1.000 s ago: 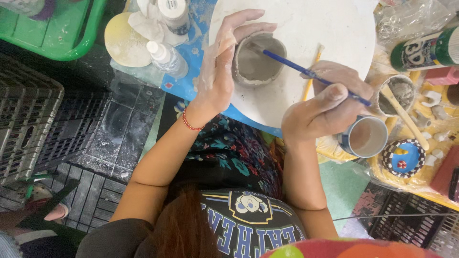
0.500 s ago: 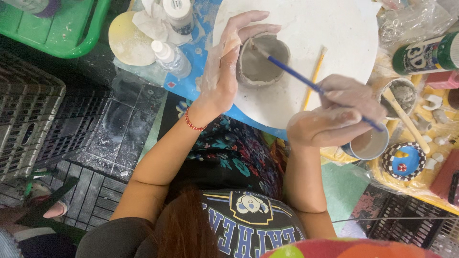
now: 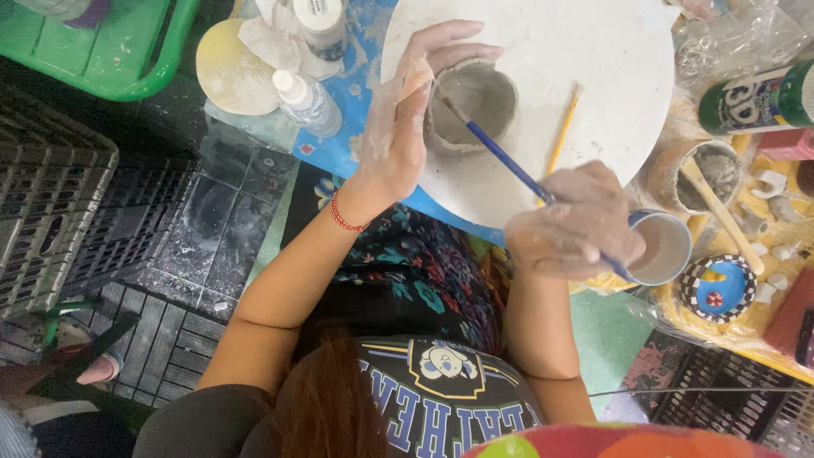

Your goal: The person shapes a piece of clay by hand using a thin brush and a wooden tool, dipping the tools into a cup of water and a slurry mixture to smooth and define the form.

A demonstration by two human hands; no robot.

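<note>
A small grey clay bowl [image 3: 475, 106] sits on a round white board [image 3: 593, 76]. My left hand [image 3: 407, 127], dusty with clay and with a red string at the wrist, cups the bowl's left wall. My right hand [image 3: 577, 225] holds a blue-handled brush [image 3: 500, 157] whose tip reaches into the bowl near its left inner wall. A yellow-handled brush [image 3: 561, 140] lies on the board beside the bowl.
A cup of murky water [image 3: 666, 246] stands just right of my right hand. Farther right are a pot of clay slip with a wooden stick [image 3: 704, 174], a checkered painted dish [image 3: 721, 288] and a green bottle [image 3: 759, 102]. White bottles [image 3: 309, 97] and a green tray [image 3: 119, 51] lie left.
My right hand has drawn down and back toward my body, and the brush tip has moved deeper to the bowl's left inner wall. My left hand stays on the bowl.
</note>
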